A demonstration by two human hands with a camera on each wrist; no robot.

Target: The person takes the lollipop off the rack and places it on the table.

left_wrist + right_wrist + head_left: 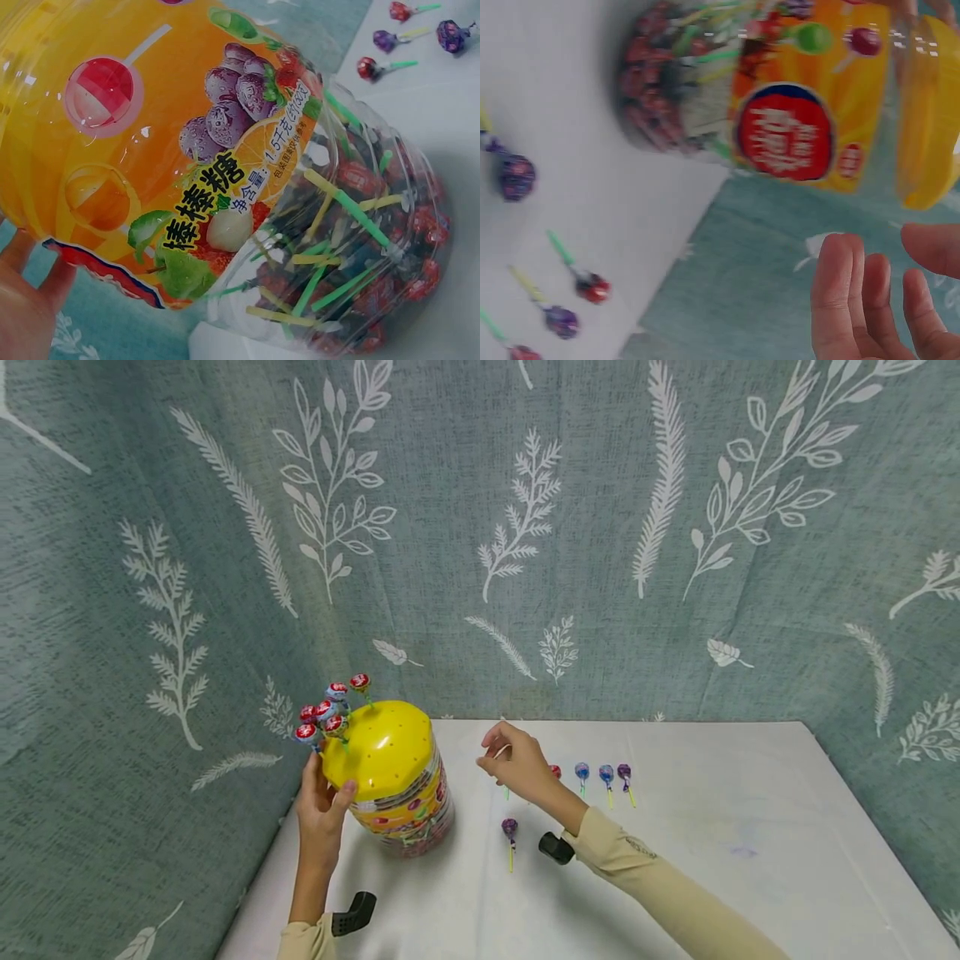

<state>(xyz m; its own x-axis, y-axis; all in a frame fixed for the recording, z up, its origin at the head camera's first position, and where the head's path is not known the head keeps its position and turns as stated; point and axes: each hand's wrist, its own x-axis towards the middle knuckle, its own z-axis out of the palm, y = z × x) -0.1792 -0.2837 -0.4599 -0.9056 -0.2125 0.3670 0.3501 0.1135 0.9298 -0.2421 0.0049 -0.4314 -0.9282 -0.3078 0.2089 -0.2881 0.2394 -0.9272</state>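
A clear plastic lollipop jar [408,810] with a yellow perforated lid [378,747] stands tilted at the table's left edge. Several red lollipops [330,714] are stuck in the lid's holes. My left hand [326,789] grips the lid from the left, thumb on its front. My right hand [491,756] hovers just right of the jar with loosely curled fingers [870,300] and nothing in them. Loose lollipops lie in a row [603,774] behind that hand, and a purple one [510,828] lies nearer. The left wrist view shows the jar's label [217,195] close up.
A white cloth covers the table [712,860]. A grey-green leaf-patterned curtain [525,527] hangs close behind and along the left side. The table's left edge runs just beside the jar. Black wrist mounts [557,847] sit on both forearms.
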